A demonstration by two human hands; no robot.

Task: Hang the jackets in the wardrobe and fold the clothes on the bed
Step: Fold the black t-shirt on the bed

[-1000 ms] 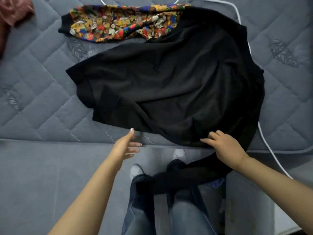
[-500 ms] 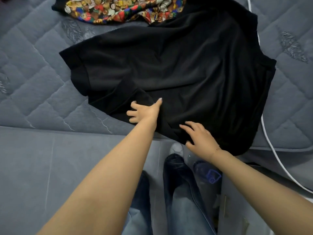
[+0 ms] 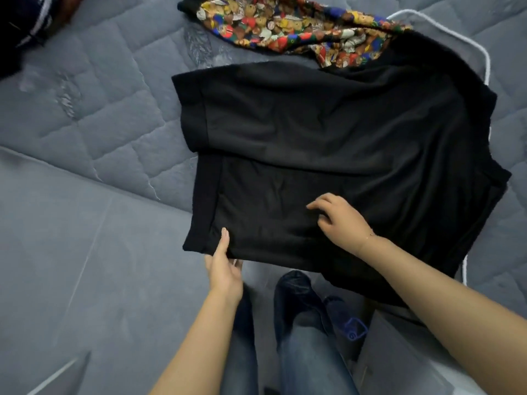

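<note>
A black t-shirt (image 3: 342,132) lies spread on the grey quilted mattress (image 3: 99,109), its near side folded over so two hemmed edges sit one above the other at the left. My left hand (image 3: 224,266) pinches the shirt's near left corner at the bed's edge, thumb on top. Resting on the folded cloth to the right is my right hand (image 3: 339,220), fingers spread and curled, pressing it down. A colourful bear-print garment (image 3: 285,27) lies at the back, partly under the black shirt.
A white cord (image 3: 482,52) loops around the shirt's right side. A dark garment with white stripes (image 3: 25,27) sits at the far left corner. My jeans-clad legs (image 3: 299,337) stand against the bed's grey side (image 3: 71,266). A grey box (image 3: 399,352) is by my right leg.
The shirt's near side has been folded up over itself. My left hand moved back to the near left corner and gripped it; my right hand slid onto the folded cloth.
</note>
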